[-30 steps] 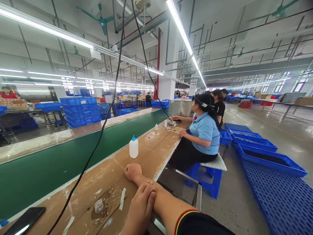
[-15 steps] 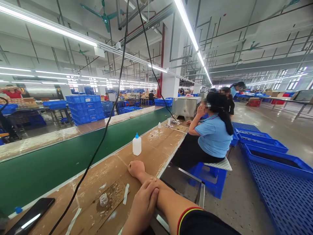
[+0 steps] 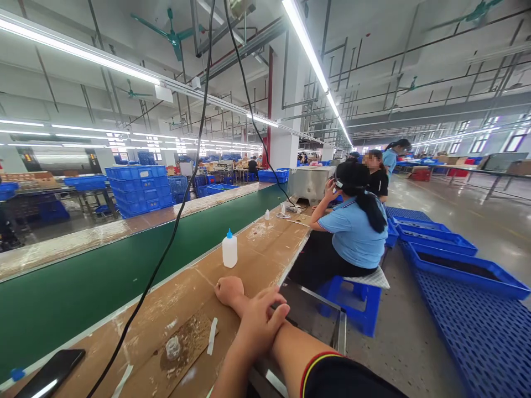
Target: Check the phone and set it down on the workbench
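Left hand (image 3: 259, 323) has lifted its fingers (image 3: 277, 303) off the right forearm (image 3: 290, 345).

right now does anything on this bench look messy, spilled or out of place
Yes. The cardboard pad by the left hand is crusted with dried residue, a small clear blob on it. A phone lies near the green conveyor belt. Both hands are empty.

**Colours along the green belt**

The long conveyor belt (image 3: 124, 265) is dark green. Beside it, the cardboard-covered surface (image 3: 265, 249) is brown with white smears. On it stand a white plastic squeeze bottle with a blue cap (image 3: 229, 249) and a black phone (image 3: 52, 373). Blue plastic crates (image 3: 139, 188) are stacked beyond the belt.
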The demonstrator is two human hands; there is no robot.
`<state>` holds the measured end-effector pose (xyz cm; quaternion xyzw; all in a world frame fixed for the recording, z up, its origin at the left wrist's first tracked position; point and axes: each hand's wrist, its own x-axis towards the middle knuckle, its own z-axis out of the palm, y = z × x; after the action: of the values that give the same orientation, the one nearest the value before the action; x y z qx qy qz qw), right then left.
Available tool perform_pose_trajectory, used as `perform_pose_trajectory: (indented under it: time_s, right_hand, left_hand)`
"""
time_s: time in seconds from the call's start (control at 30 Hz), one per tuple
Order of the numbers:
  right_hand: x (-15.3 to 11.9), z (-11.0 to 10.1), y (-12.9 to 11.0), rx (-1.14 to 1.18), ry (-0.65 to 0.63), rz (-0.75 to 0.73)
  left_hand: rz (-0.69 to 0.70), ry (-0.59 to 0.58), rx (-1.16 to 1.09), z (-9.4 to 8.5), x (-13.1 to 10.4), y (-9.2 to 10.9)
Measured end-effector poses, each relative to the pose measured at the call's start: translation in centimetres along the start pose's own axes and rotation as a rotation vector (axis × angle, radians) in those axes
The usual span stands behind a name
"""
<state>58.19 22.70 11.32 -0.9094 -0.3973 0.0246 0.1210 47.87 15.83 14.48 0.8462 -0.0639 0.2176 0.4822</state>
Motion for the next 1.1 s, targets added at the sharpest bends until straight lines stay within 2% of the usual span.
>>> perform_pose_trajectory:
  time_s: [0.07, 0.17, 0.3, 0.37, 0.47, 0.6, 0.73, 1.0, 1.1]
  right_hand:
    - [0.2, 0.3, 0.1, -0.001, 0.0, -0.002]
    - [0.3, 0.4, 0.2, -0.003, -0.001, 0.006]
    - [0.2, 0.3, 0.1, -0.006, 0.005, 0.007]
    - [0.1, 0.3, 0.1, -0.007, 0.005, 0.006]
    - [0.0, 0.3, 0.0, -0.01, 0.002, 0.006]
    - [0.1, 0.2, 0.0, -0.01, 0.007, 0.008]
    - [0.0, 0.1, 0.0, -0.003, 0.006, 0.011]
    - [0.2, 0.3, 0.0, 0.002, 0.01, 0.009]
    - [0.3, 0.4, 0.0, 0.0, 0.012, 0.008]
  left_hand:
    - [0.066, -0.015, -0.033, 0.9, -0.9, -1.3]
    - [0.117, 0.103, -0.106, 1.3, -2.6, -2.6]
    - [0.115, 0.143, -0.178, 1.3, -4.1, -2.0]
    - [0.11, 0.2, -0.19, 1.6, -4.5, -1.6]
    - [0.113, 0.255, -0.222, 2.1, -4.6, -1.8]
    - [0.193, 0.247, -0.195, 2.4, -4.4, -2.4]
    - [0.126, 0.265, -0.174, 2.5, -4.5, -2.1]
    - [0.114, 0.258, -0.192, 2.5, -4.6, -2.3]
    - [0.203, 0.269, -0.167, 2.7, -4.4, -3.2]
